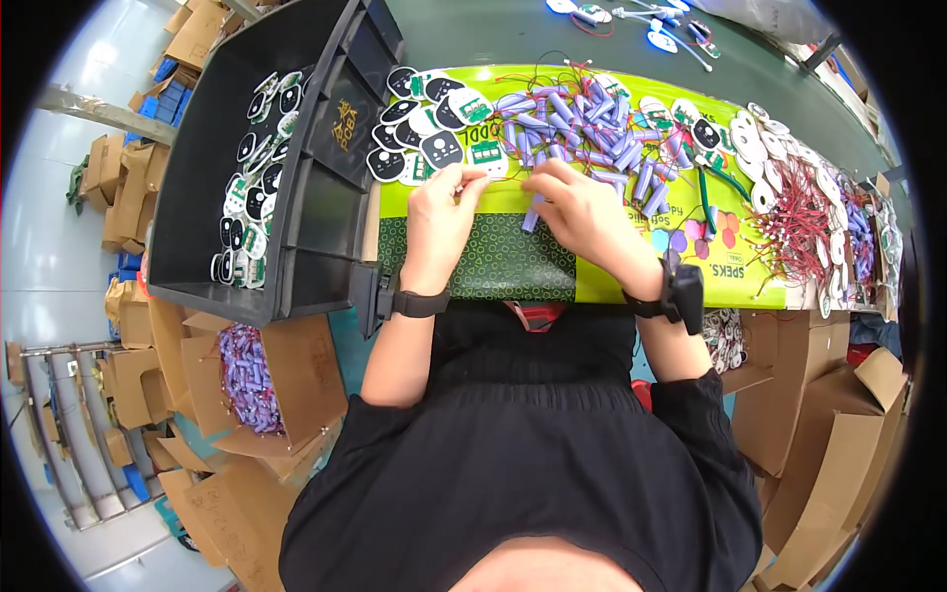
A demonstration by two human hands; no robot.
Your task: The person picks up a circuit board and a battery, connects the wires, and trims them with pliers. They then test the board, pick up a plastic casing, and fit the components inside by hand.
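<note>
Green mat (597,283), batteries (582,123) beside right hand (592,217)

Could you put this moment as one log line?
left hand: at red wire | right hand: at purple cylinder | ahead: cylinder pile | left side: black bin

A black top (533,459) has a rounded neckline (533,533), loose sleeves (712,424) ending near the elbows, and a finely gathered seam (533,395) across the front; 2 black wristbands (422,304) each bear a dark, boxy module (684,296); left hand (446,209) and right hand (584,209) are bare
</note>
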